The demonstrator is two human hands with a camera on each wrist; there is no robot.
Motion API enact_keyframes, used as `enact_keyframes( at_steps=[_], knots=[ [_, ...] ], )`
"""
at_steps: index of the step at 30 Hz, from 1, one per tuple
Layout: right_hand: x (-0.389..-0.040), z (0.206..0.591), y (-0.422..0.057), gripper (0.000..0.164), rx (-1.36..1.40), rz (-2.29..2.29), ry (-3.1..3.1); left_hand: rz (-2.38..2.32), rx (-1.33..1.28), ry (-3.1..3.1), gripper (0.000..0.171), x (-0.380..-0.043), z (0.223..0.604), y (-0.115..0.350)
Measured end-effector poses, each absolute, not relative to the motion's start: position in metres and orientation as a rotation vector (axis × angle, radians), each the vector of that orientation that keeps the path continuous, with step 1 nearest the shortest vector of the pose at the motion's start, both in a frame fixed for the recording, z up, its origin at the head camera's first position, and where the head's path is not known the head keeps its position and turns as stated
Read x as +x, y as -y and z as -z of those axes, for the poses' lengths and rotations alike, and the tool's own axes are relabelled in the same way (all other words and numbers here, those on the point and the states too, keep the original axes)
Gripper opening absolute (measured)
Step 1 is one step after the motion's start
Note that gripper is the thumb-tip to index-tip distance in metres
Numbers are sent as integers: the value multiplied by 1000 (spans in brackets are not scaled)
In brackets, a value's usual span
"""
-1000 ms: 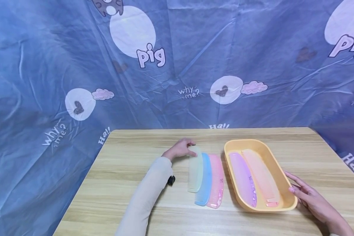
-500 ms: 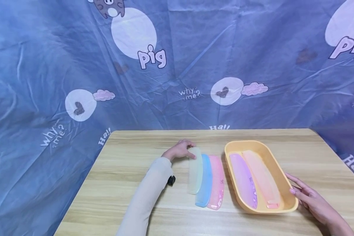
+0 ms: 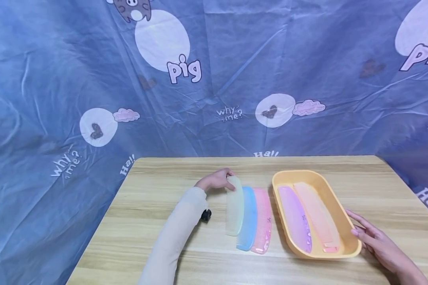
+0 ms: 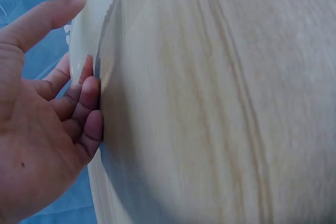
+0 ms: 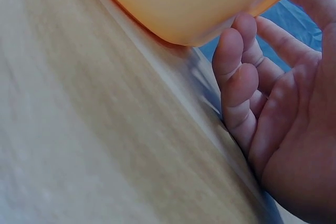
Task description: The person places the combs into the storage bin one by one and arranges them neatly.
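Observation:
In the head view, my left hand (image 3: 218,180) pinches the far end of a pale green comb (image 3: 235,213), thumb on top. The left wrist view shows that comb (image 4: 86,24) between thumb and fingers, near the wooden surface. Just right of it lie a blue comb (image 3: 249,221) and a pink comb (image 3: 263,217), side by side with teeth facing left. My right hand (image 3: 378,241) holds the near right corner of an orange-yellow tray (image 3: 353,241), thumb at the rim and fingers against the outer wall. Inside lie a purple comb (image 3: 294,217) and a peach comb (image 3: 317,215).
A light wooden table (image 3: 146,221) carries everything. Behind it hangs a blue printed cloth (image 3: 214,79). A small black object (image 3: 206,215) shows beside the left sleeve (image 3: 178,229).
My left hand and the pale green comb have shifted slightly left, away from the blue comb. The right hand and the tray stay in place.

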State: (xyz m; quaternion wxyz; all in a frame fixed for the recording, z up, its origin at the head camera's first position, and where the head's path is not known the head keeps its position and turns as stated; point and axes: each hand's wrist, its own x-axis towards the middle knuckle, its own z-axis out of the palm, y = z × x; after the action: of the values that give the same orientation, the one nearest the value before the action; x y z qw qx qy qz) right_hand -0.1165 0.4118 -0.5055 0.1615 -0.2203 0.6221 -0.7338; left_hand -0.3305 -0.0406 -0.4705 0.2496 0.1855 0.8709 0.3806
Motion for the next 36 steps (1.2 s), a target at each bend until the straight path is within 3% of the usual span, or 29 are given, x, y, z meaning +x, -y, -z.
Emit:
enact_keyframes(
  at_steps=[20,36],
  knots=[
    [-112,498,-406,68,-550,2036,-1945,-1478,435,-2117,61,-324,469,49],
    [-114,502,-408,68,-568,2005,-2021,-1649,456,-2179,53,-324,451,34]
  ],
)
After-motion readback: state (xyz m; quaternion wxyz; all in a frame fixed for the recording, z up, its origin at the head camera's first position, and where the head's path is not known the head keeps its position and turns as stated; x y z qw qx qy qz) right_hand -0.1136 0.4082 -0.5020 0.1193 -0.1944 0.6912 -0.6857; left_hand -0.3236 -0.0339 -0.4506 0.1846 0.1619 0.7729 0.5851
